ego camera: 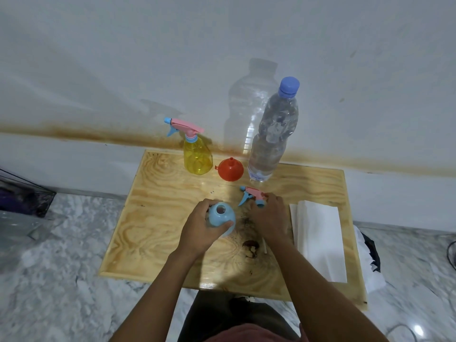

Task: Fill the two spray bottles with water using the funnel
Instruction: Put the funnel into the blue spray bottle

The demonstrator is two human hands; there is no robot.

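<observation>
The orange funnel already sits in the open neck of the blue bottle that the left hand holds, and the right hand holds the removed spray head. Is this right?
No. The head view shows the orange funnel standing mouth-down on the board, between the yellow spray bottle and the water bottle. The left hand holds the open-necked blue bottle, and the right hand the removed spray head.

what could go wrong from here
1. The funnel lies mouth-down beside the tall water bottle; a hasty reach by the right hand, holding the spray head, might tip that bottle.
2. The left hand grips the blue bottle, whose neck is narrow; pouring without the funnel could wet the board.
</observation>
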